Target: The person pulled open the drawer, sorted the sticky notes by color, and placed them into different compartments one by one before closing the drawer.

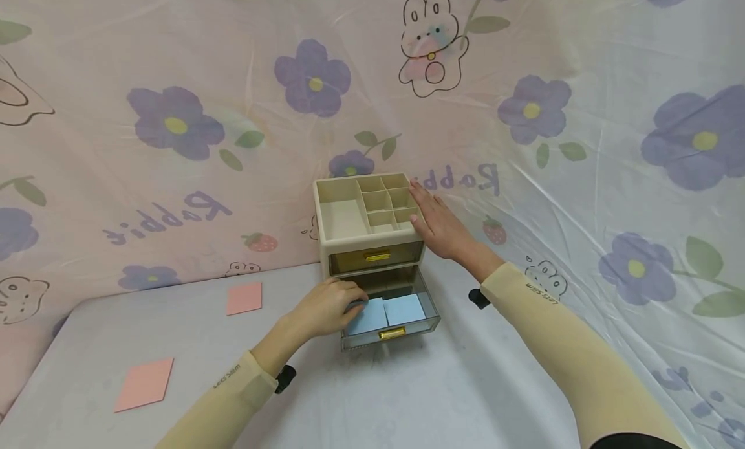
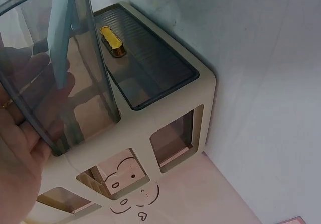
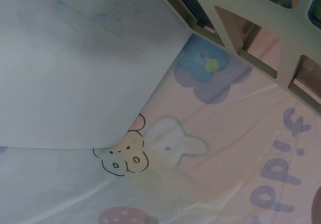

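Observation:
A cream desktop organizer with a divided top stands against the patterned cloth. Its lower clear drawer, with a gold handle, is pulled out; the upper drawer is closed. Two blue square papers lie side by side in the lower drawer: a left blue paper and a right blue paper. My left hand reaches over the drawer's left wall and pinches the left paper's edge, its fingertips partly hidden. My right hand rests with extended fingers along the organizer's upper right side.
Two pink square papers lie on the white table at the left: a nearer pink paper and a farther pink paper. A flowered rabbit-print cloth hangs behind the organizer and along the right.

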`<action>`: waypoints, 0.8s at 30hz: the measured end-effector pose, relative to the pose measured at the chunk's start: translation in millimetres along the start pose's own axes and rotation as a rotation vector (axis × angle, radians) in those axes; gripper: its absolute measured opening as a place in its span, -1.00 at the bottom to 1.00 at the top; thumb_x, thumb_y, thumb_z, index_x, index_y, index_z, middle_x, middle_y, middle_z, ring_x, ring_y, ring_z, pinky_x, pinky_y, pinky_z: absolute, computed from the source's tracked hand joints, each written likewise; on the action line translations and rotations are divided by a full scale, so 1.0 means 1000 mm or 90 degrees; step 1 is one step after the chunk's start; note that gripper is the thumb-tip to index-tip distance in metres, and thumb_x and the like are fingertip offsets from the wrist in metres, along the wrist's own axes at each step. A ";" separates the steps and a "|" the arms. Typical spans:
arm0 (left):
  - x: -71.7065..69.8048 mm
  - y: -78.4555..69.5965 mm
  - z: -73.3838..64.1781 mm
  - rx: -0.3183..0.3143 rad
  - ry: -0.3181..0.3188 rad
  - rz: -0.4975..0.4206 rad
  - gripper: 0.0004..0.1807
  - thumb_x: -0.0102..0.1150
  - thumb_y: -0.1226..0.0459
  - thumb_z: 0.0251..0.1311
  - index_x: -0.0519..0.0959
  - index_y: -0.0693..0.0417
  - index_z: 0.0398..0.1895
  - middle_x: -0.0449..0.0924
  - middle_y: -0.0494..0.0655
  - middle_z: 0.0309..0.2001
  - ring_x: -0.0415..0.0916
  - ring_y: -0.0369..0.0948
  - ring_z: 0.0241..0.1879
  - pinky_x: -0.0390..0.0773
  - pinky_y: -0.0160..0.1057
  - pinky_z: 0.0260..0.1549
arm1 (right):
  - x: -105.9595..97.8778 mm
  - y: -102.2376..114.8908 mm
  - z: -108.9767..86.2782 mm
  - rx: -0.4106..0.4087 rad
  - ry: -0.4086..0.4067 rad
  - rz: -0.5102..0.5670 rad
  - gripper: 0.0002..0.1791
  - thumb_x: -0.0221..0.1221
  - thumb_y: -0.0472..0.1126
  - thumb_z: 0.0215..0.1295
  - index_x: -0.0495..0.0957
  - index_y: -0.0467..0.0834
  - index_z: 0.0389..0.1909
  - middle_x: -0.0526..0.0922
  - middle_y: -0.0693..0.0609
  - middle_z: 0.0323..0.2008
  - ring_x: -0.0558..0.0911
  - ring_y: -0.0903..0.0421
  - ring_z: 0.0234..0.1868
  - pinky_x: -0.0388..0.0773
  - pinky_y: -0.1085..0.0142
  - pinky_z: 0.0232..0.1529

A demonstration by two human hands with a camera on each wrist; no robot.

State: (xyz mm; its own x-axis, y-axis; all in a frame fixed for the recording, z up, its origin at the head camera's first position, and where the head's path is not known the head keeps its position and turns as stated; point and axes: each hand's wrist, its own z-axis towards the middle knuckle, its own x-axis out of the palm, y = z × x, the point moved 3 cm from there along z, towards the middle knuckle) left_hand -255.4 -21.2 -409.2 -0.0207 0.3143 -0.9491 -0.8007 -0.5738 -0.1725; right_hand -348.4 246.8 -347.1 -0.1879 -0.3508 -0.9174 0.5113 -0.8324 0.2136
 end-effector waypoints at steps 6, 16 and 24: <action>0.000 0.001 0.001 -0.001 0.020 0.002 -0.83 0.29 0.19 0.42 0.76 0.02 -0.06 0.78 -0.13 -0.08 0.72 -0.15 -0.03 0.49 0.11 0.31 | 0.000 0.001 0.000 0.004 -0.004 0.001 -0.24 -0.27 0.09 0.66 -0.18 -0.18 0.68 -0.22 -0.08 0.70 -0.11 -0.08 0.68 -0.21 -0.09 0.64; 0.000 0.001 0.000 0.002 0.041 0.014 -0.83 0.25 0.17 0.44 0.77 0.01 -0.11 0.79 -0.15 -0.12 0.72 -0.15 -0.05 0.44 0.11 0.34 | 0.000 0.001 0.001 0.005 -0.006 0.001 -0.24 -0.25 0.08 0.66 -0.16 -0.18 0.68 -0.21 -0.08 0.70 -0.09 -0.09 0.67 -0.21 -0.09 0.64; 0.003 0.003 -0.001 0.000 0.037 0.006 -0.77 0.25 0.15 0.45 0.74 0.03 0.02 0.78 -0.11 -0.03 0.70 -0.11 0.04 0.41 0.13 0.36 | 0.000 0.002 0.001 0.007 -0.004 0.006 -0.25 -0.24 0.07 0.65 -0.16 -0.18 0.68 -0.19 -0.09 0.69 -0.09 -0.09 0.67 -0.22 -0.09 0.64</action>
State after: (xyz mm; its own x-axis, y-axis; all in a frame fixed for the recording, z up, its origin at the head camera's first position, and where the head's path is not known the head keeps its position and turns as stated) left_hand -257.8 -22.6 -413.0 0.0060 0.2640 -0.9645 -0.8001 -0.5772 -0.1630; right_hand -347.8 244.8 -346.3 -0.1890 -0.3615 -0.9130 0.5033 -0.8340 0.2260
